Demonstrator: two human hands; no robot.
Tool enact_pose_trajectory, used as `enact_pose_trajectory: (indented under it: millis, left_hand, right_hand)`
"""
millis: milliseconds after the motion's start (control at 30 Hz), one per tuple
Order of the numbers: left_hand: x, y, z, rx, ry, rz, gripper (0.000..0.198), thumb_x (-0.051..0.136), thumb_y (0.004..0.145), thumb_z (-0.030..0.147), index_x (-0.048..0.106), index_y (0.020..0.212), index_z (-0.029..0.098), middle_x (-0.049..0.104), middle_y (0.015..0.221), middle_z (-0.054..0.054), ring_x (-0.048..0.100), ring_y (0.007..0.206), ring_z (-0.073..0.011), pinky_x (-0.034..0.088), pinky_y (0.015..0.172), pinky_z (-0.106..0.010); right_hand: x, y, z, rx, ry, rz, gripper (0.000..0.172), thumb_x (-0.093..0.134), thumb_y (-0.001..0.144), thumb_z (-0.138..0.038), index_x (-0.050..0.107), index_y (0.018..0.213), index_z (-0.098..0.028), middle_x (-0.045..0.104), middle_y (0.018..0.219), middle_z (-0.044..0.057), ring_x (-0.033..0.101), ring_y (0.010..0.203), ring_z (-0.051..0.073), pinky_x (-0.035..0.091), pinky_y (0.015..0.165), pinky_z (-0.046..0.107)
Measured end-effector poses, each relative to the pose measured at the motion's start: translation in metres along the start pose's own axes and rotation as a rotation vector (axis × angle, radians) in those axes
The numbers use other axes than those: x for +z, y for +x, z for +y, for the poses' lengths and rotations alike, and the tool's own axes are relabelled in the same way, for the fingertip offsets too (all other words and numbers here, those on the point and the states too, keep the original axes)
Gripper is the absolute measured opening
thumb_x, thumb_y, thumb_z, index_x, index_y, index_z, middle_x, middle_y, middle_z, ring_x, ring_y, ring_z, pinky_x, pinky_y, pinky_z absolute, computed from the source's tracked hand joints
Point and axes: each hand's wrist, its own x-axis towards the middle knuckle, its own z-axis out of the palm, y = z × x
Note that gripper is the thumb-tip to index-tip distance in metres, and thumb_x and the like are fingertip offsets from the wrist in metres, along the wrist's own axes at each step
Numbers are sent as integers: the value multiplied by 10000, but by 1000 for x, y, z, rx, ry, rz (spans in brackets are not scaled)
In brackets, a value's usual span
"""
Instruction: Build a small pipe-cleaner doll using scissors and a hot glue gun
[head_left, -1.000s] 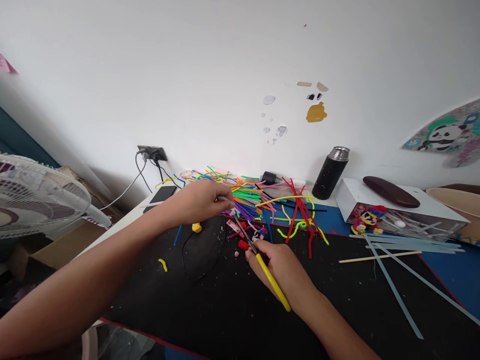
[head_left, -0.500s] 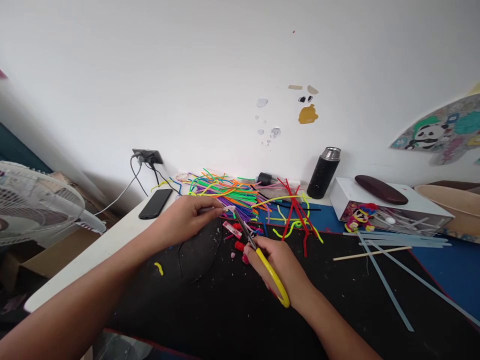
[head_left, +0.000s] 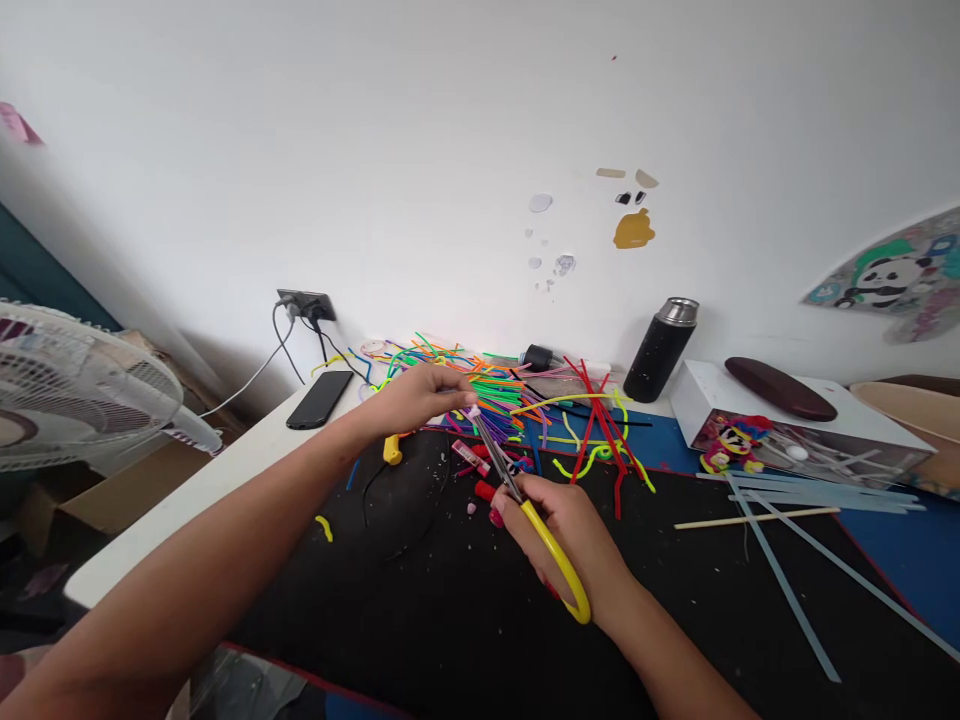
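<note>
My right hand [head_left: 574, 535] is wrapped round a pair of yellow-handled scissors [head_left: 555, 548], their metal blades pointing up and away. At the blade tips is a small pale pink fuzzy piece [head_left: 474, 411], pinched between the thumb and fingers of my left hand [head_left: 420, 396]. Most of that piece is hidden by the fingers. Just beyond the hands lies a heap of coloured pipe cleaners [head_left: 499, 390]. A pink-and-white packet [head_left: 470, 458] and a red piece [head_left: 485, 491] lie beside the blades on the black mat [head_left: 420, 610].
Red pipe cleaners [head_left: 596, 425] lie crossed to the right, near a black flask [head_left: 660, 350]. A small doll [head_left: 733, 445] stands before a white box [head_left: 701, 385]. Pale strips [head_left: 795, 600] and a wooden stick [head_left: 757, 518] lie right. Left are a phone [head_left: 319, 399] and fan [head_left: 82, 390].
My left hand has shifted slightly up and away, and less of the pale piece shows. A yellow object has come into sight below it. The whole view has swung a little left.
</note>
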Motion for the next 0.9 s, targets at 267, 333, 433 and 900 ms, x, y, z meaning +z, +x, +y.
enact_pose_trajectory:
  millis: [267,333,433,900]
  left_hand:
    - [16,-51,10,-26,12,115,366,581,1003,500,747,879,198,735,797,-8,634,723,-157,481,658,-254]
    - [16,-60,20,-5,75,140,353,571,1017,488,770,935,209,776,861,-22,677,766,-173,502,692,-262]
    - [10,-64,31,6,196,190,333,561,1023,462,777,954,219,791,863,-19,692,745,-173,488,669,-255]
    - [1,-56,40,74,469,153,242,563,1005,356,767,936,245,790,823,-10,691,713,-174,428,630,-257]
  right_hand:
    - [3,-1,-1,87,121,2,305,597,965,-467,709,860,-203,437,444,-81,435,345,113,339,392,226]
    - [4,0,0,88,123,-7,298,609,959,-463,713,859,-202,439,446,-82,435,343,111,334,390,224]
    - [5,0,1,92,104,-16,285,619,952,-446,715,846,-200,446,457,-80,435,343,107,325,388,224]
    - [6,6,8,-49,-115,27,217,616,917,-329,744,788,-210,754,738,33,701,665,194,448,584,238]
